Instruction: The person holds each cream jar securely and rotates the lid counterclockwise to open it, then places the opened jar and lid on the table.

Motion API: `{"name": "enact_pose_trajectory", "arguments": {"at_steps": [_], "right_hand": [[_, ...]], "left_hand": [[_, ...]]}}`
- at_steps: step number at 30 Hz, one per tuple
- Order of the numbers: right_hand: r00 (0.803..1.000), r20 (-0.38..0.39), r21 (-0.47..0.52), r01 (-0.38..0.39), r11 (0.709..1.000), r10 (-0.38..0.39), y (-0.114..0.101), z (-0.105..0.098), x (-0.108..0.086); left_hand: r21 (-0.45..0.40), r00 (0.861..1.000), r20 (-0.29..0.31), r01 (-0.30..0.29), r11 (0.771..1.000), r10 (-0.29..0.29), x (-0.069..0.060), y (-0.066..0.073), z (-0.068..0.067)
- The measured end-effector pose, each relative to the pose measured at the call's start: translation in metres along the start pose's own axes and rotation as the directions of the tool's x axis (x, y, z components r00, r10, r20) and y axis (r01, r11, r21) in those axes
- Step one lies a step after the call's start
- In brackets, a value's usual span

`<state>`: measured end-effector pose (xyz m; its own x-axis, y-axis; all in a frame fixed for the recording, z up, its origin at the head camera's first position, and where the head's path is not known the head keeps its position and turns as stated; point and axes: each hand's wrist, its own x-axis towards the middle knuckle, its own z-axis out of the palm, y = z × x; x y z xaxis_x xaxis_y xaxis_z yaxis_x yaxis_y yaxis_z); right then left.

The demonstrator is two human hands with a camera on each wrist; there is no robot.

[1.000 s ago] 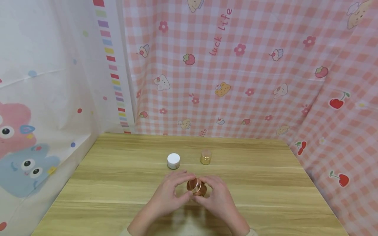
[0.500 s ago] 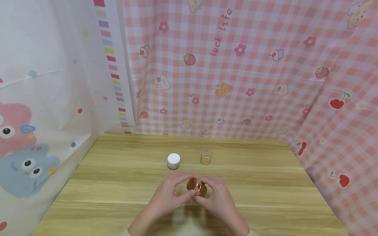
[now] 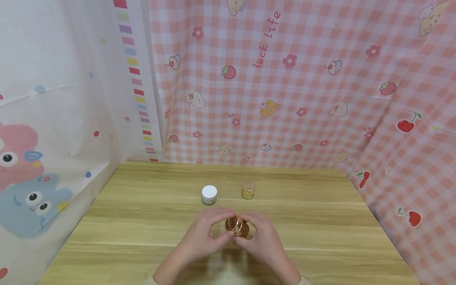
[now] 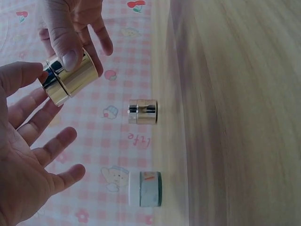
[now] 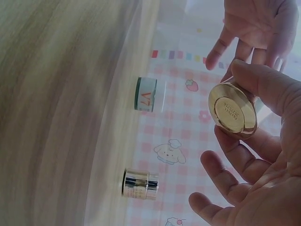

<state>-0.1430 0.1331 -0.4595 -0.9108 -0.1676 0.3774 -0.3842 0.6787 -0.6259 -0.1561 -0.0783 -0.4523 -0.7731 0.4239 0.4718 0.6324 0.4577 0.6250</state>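
Two hands [image 3: 204, 235] [image 3: 261, 237] pinching one tilted gold jar [image 4: 71, 84], raised above the wooden table [image 3: 313, 221], outer fingers [image 4: 57, 147] spread.

Compared with half a second ago, the thumb of the left hand [image 3: 206, 231] has drawn back a little to the left along the near side of the shiny gold cosmetic jar [image 3: 236, 225], covering slightly less of it. On the jar's far side, that hand's fingertips [image 3: 229, 214] now reach slightly further right.
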Motion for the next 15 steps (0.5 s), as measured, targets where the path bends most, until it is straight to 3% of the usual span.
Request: {"name": "enact_pose_trajectory", "arguments": {"at_steps": [8, 15], "right_hand": [[1.0, -0.013, 0.002, 0.025, 1.0, -0.025, -0.0006, 0.0007, 0.0003], [0.999, -0.012, -0.003, 0.033, 0.999, -0.033, 0.0, 0.0011, 0.0]], "left_hand": [[-0.007, 1.0, -0.022, -0.021, 1.0, 0.021, 0.0025, 0.0012, -0.0001], [0.0, 1.0, -0.029, 0.01, 1.0, -0.01, 0.0019, 0.0004, 0.0019]]}}
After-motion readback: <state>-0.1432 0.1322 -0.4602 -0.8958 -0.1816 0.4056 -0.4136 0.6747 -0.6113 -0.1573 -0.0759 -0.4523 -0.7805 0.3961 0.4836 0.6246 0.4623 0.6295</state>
